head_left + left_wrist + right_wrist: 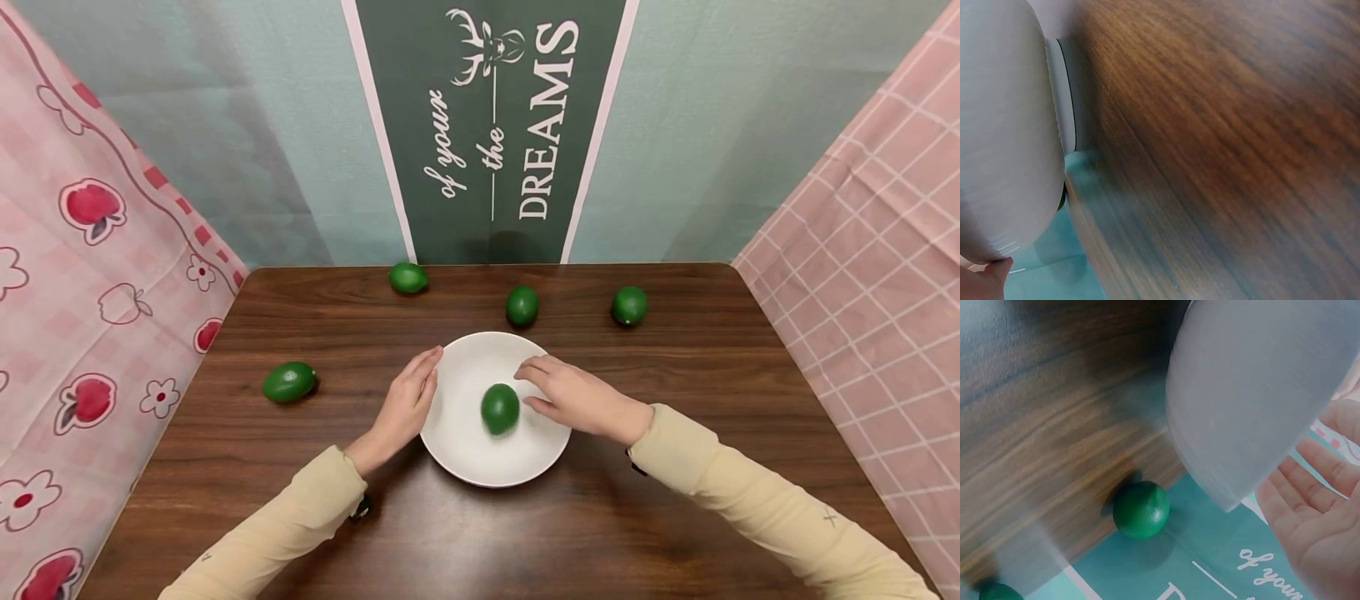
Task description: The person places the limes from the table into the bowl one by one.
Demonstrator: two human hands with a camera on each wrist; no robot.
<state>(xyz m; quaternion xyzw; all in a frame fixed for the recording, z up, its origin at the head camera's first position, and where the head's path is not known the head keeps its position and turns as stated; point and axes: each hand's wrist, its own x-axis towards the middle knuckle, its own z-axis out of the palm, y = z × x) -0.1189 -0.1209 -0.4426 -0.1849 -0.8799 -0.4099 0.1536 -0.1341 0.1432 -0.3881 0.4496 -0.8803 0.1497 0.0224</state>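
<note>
A white bowl stands on the table with one green lime inside it. At the bowl's left rim is my left hand, its fingers fairly straight and lying along the edge. Only a fingertip of it shows beside the bowl in the left wrist view. Over the right rim reaches my right hand, fingers slightly bent and spread, close to the lime but apart from it. In the right wrist view the palm of the right hand shows with nothing in it, beyond the bowl.
Several limes lie around the bowl: one at left, one at the back left, one behind the bowl and one at the back right. Cloth hangings border the brown wooden table at the back and sides.
</note>
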